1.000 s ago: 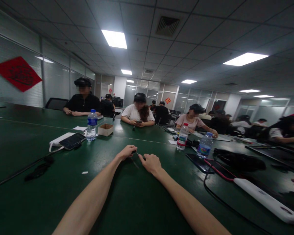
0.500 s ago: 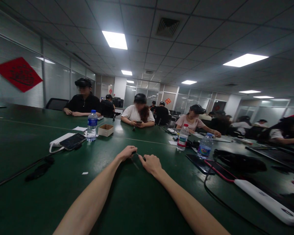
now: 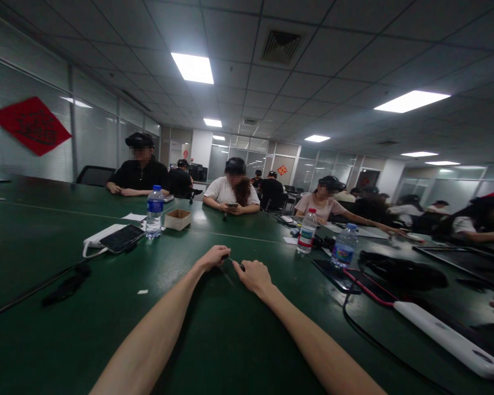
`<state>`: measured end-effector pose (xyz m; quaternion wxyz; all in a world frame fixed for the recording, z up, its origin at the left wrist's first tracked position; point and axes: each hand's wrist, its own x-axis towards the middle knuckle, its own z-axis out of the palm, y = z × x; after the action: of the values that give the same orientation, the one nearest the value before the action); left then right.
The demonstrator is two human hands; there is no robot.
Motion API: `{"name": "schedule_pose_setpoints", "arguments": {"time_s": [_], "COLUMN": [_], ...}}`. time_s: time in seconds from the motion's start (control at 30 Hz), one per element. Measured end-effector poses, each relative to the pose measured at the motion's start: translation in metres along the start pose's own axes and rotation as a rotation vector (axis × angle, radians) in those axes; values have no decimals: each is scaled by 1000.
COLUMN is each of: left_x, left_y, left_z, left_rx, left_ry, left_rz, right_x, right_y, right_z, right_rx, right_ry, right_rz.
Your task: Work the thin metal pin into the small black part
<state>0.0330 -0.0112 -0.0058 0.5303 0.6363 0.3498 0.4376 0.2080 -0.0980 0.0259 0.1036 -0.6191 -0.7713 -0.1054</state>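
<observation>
Both my arms stretch forward over the dark green table point(image 3: 239, 329). My left hand point(image 3: 214, 258) is closed on a small dark piece point(image 3: 226, 255) that shows at its fingertips. Just to the right, my right hand point(image 3: 253, 272) is closed too, on another small dark piece point(image 3: 242, 267). A thin pale tip shows in the narrow gap between the hands. What kind of things these are I cannot make out, since the fingers hide most of them. A faint streak of reflection lies on the table below.
Left stand a blue-capped bottle point(image 3: 154, 213) and a small open box point(image 3: 178, 219), near a phone point(image 3: 121, 239). Right are a red-capped bottle point(image 3: 307, 233), another bottle point(image 3: 344, 248), cables and a white power strip point(image 3: 448, 337). Several people sit around.
My hands stay almost still in the same place. Across the table at the right, a person in a pink top has reached an arm further to the right.
</observation>
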Motion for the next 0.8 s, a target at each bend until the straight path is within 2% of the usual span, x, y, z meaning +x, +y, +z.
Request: {"name": "schedule_pose_setpoints", "arguments": {"time_s": [0.8], "left_x": [2], "left_y": [-3], "left_z": [0], "left_rx": [5], "left_ry": [1], "left_rz": [10], "right_x": [-2], "right_y": [-3], "right_z": [-5], "right_rx": [-3], "right_ry": [-10], "right_rz": [2]}}
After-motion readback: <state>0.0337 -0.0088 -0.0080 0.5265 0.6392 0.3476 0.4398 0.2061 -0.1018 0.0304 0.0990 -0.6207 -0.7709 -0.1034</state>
